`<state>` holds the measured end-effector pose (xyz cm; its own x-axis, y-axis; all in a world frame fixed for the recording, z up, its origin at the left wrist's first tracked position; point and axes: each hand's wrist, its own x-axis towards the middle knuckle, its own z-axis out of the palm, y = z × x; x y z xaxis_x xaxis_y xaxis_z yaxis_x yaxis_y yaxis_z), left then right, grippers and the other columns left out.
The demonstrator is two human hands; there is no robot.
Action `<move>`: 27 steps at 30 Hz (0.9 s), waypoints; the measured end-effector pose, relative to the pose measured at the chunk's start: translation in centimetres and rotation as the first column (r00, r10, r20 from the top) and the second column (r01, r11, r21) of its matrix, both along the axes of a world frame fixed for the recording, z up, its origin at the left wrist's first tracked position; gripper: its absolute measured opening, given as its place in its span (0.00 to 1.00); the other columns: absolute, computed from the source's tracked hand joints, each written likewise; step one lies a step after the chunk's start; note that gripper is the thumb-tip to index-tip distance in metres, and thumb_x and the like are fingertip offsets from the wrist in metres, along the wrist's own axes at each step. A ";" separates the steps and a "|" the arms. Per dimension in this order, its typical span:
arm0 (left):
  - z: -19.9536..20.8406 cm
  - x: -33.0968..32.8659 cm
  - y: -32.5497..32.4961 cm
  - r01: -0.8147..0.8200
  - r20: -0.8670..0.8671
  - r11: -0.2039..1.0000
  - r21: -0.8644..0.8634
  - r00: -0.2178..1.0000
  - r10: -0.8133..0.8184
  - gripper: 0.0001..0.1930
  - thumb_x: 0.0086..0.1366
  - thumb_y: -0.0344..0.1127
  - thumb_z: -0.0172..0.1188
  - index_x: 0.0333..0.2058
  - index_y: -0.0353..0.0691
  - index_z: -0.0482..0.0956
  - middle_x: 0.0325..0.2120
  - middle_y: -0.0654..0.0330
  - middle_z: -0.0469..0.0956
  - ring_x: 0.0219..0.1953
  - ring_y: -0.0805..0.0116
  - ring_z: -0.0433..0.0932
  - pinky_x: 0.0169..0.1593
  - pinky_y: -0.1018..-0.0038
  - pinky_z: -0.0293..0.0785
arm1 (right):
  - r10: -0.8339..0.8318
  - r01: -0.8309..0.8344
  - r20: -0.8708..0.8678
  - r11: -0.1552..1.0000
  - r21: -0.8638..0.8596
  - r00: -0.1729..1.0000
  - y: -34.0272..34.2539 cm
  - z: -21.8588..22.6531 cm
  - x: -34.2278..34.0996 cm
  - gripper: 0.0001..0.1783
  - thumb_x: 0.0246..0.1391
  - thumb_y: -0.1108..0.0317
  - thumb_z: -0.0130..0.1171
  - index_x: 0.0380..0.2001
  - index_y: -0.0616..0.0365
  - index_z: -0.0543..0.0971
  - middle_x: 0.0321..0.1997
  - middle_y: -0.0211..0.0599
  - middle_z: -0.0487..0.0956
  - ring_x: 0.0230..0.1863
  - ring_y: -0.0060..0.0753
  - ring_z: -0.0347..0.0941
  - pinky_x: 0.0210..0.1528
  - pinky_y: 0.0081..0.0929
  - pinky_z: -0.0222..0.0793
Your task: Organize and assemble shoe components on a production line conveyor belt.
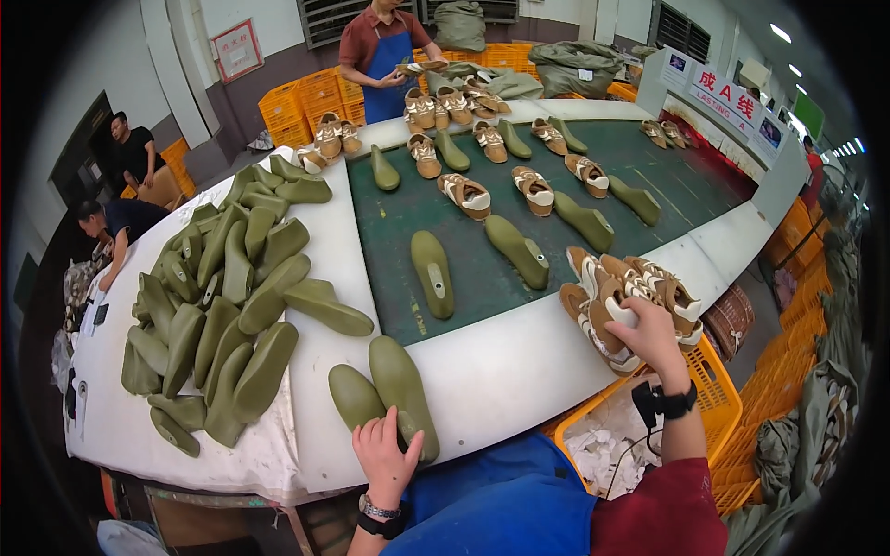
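Observation:
My left hand is closed round the near end of a green shoe last. Its fingers also touch a second green last lying alongside on the white table edge. Over at the right, my right hand grips a brown-and-white shoe by its heel end. That shoe stands in a tight cluster with several like it, among them a brown shoe just behind. The fingers' far side is hidden by the shoe.
A heap of green lasts covers the left of the white table. Lasts and shoes stand in rows on the green belt. An orange crate with white scraps sits below my right arm. Opposite, a person in a blue apron handles a shoe.

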<state>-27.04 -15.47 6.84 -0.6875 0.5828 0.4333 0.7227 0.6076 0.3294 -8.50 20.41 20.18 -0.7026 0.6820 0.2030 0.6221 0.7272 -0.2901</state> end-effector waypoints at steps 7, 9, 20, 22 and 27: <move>0.3 -0.5 -0.2 -0.010 -0.007 1.000 -0.004 1.000 0.010 0.28 0.51 0.47 0.65 0.48 0.36 0.73 0.37 0.56 0.75 0.45 0.57 0.71 0.54 0.54 0.59 | 0.298 -0.492 -0.501 0.811 -0.316 0.812 -5.1 -1.5 -8.2 0.18 0.45 0.66 0.68 0.39 0.61 0.76 0.33 0.33 0.76 0.28 0.22 0.73 0.31 0.20 0.70; 0.3 -0.6 -0.3 0.012 0.028 1.000 -0.004 1.000 -0.012 0.29 0.50 0.46 0.65 0.49 0.36 0.72 0.37 0.52 0.74 0.45 0.54 0.70 0.55 0.55 0.59 | 0.458 -0.600 -0.442 0.756 -0.262 0.771 -6.9 -2.8 -13.8 0.17 0.44 0.65 0.68 0.37 0.59 0.77 0.33 0.38 0.76 0.31 0.35 0.76 0.33 0.28 0.71; -0.1 -0.3 -0.3 0.015 0.064 1.000 -0.002 0.998 -0.015 0.30 0.49 0.49 0.65 0.48 0.38 0.73 0.36 0.55 0.75 0.44 0.56 0.71 0.54 0.55 0.59 | 0.450 -0.506 -0.302 0.851 -0.140 0.841 -4.2 -14.2 -41.2 0.28 0.47 0.65 0.62 0.54 0.52 0.71 0.45 0.52 0.76 0.51 0.53 0.71 0.53 0.40 0.68; -0.2 -0.4 -0.5 0.010 0.056 1.000 0.006 0.998 -0.011 0.30 0.49 0.49 0.65 0.48 0.38 0.73 0.37 0.55 0.75 0.45 0.56 0.71 0.53 0.55 0.59 | 0.493 -0.564 -0.297 0.789 -0.244 0.818 -3.4 -14.4 -40.9 0.28 0.47 0.65 0.61 0.53 0.53 0.71 0.45 0.51 0.77 0.50 0.51 0.72 0.52 0.40 0.68; -0.4 -0.9 -0.3 0.021 0.035 1.000 -0.008 0.999 -0.020 0.30 0.49 0.48 0.65 0.49 0.37 0.73 0.37 0.55 0.75 0.45 0.56 0.70 0.54 0.55 0.59 | 0.679 -0.699 -0.197 0.626 -0.347 0.707 -3.2 -14.9 -33.8 0.19 0.48 0.66 0.58 0.44 0.58 0.77 0.35 0.45 0.80 0.36 0.45 0.77 0.42 0.36 0.72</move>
